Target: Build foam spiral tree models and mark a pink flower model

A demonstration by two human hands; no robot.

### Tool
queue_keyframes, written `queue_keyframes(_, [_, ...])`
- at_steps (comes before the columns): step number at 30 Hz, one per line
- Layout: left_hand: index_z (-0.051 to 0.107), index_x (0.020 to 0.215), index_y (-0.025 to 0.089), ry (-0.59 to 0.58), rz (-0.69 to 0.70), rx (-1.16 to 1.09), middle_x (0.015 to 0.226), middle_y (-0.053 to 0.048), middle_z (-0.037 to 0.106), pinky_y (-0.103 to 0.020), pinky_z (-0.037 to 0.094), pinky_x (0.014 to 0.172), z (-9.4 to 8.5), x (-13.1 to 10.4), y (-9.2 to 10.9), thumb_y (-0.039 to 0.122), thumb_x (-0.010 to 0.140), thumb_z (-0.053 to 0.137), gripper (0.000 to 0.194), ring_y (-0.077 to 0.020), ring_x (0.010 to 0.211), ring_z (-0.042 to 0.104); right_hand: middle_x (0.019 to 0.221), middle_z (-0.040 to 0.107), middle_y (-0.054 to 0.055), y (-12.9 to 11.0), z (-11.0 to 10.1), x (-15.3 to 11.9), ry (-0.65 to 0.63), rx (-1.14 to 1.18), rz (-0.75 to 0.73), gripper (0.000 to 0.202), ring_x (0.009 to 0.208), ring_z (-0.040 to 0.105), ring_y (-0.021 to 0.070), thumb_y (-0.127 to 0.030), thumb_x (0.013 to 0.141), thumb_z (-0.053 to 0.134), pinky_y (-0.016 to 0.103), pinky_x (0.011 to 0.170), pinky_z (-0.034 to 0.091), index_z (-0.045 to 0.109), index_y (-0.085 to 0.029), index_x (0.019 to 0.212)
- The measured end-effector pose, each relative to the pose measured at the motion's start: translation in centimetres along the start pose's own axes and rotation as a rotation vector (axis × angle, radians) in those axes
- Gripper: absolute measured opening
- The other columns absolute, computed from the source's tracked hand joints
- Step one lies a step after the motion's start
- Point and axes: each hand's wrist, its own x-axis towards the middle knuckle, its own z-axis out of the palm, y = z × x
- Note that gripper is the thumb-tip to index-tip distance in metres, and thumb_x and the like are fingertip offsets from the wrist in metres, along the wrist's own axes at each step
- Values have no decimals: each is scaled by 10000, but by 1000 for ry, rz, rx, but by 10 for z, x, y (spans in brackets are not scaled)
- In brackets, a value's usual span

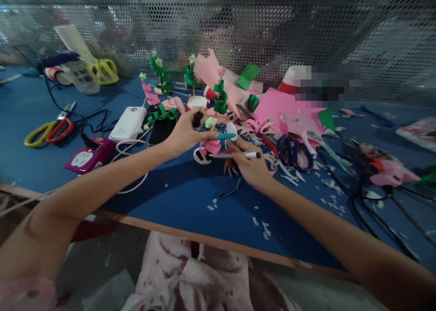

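Over the blue table, my left hand (186, 131) has its fingers closed at a small paper flower (210, 122) with a pale green top and pink paper below. A long teal nail reaches toward a small white piece (231, 132). My right hand (250, 163) is closed around a white marker (252, 155) with a black end, its other end pointing left. Beneath the flower is a black and white round base (202, 156). Just what the right fingertips do at the white piece is hard to see.
Green and pink paper flowers (163, 77) stand behind. To the right are blue-handled scissors (294, 152), pink sheets (277, 106), scraps and black cables. At left lie a white power bank (128, 123), a purple device (90, 155) and scissors (51, 133). A metal mesh (153, 20) rises behind.
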Motion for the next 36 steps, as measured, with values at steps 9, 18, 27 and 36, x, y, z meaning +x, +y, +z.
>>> queue_keyframes(9, [348, 626, 188, -5, -7, -1, 603, 32, 507, -296, 482, 620, 0, -1, 0, 342, 478, 824, 522, -130, 643, 562, 457, 500, -34, 1, 4, -5, -80, 31, -50, 362, 407, 472, 104, -442, 784, 548, 244, 412, 367, 400, -210, 548])
queue_keyframes(18, [355, 621, 187, 20, -23, 17, 619, 22, 509, -303, 476, 632, 0, -2, 3, 354, 450, 836, 537, -151, 684, 573, 449, 505, -37, -1, 6, -7, -34, -11, -66, 364, 387, 468, 92, -437, 795, 541, 233, 402, 359, 402, -211, 547])
queue_keyframes(27, [355, 613, 185, 33, -11, 17, 594, 35, 519, -287, 473, 611, 2, -3, 4, 367, 442, 835, 541, -117, 612, 543, 443, 501, -37, -1, 8, -8, -4, 22, -34, 365, 377, 465, 97, -452, 796, 533, 232, 382, 347, 400, -213, 554])
queue_keyframes(36, [343, 611, 190, 43, -17, 15, 585, 38, 470, -289, 463, 591, 3, -3, 4, 381, 440, 836, 555, -129, 626, 550, 559, 487, -10, -2, 10, -10, -62, -96, -178, 416, 474, 484, 100, -480, 815, 508, 255, 467, 382, 463, -196, 514])
